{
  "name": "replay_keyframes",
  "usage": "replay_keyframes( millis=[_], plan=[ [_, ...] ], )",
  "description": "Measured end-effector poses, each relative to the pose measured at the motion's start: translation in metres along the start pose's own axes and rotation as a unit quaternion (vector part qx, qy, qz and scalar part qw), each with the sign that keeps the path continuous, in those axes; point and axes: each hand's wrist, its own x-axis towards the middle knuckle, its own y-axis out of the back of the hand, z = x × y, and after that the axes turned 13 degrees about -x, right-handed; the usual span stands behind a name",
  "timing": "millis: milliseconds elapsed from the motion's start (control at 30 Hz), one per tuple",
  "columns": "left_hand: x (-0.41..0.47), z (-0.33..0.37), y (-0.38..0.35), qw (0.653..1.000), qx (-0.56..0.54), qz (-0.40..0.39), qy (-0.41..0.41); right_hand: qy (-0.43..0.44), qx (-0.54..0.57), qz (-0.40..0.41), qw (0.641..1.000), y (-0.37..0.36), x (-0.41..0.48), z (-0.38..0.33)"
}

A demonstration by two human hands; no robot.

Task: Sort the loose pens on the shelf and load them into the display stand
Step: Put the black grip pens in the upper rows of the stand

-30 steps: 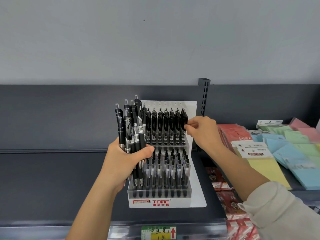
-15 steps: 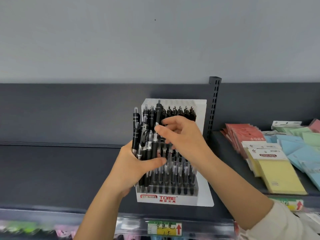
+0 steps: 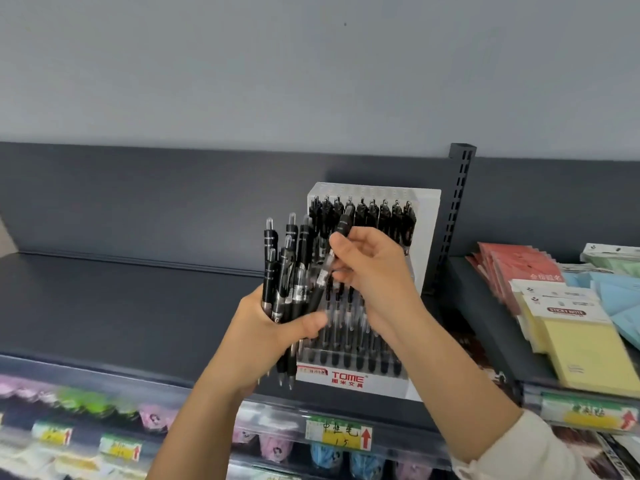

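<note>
Right hand (image 3: 375, 271) now lifting one pen (image 3: 341, 237) from bundle (image 3: 284, 282)

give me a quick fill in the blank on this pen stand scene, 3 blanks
1. The bundle of black pens is gripped in the person's ____ hand.
2. The right hand pinches ____ pen, tilted, in front of the display stand.
3. The brand printed in red on the stand's base reads ____.

Missing words: left; one; TOME
</note>
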Motion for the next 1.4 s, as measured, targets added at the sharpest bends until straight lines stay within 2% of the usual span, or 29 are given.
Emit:
replay_keyframes(
  millis=[233, 333, 433, 733, 967, 1200, 1400],
  plan=[
    [0.010, -0.004, 0.018, 0.994, -0.065, 0.091, 0.004, 0.007, 0.026, -0.006, 1.000, -0.008, 0.019, -0.012],
    [0.019, -0.006, 0.036, 0.982, -0.121, 0.143, 0.027, 0.054, 0.000, 0.081, 0.995, -0.005, 0.034, -0.026],
    [0.031, -0.009, 0.053, 0.976, -0.142, 0.159, 0.043, 0.111, -0.109, 0.165, 0.974, -0.009, 0.049, -0.033],
    [0.065, -0.014, 0.089, 0.976, -0.180, 0.103, 0.063, 0.106, -0.294, 0.234, 0.921, -0.049, 0.077, -0.003],
    [0.079, -0.019, 0.103, 0.974, -0.208, 0.060, 0.065, 0.040, -0.422, 0.201, 0.883, -0.055, 0.081, 0.020],
    [0.085, -0.024, 0.107, 0.973, -0.213, 0.029, 0.086, 0.023, -0.441, 0.214, 0.871, -0.056, 0.077, 0.023],
    [0.081, -0.024, 0.104, 0.976, -0.202, 0.008, 0.078, 0.034, -0.390, 0.254, 0.885, -0.060, 0.062, 0.016]
  ],
)
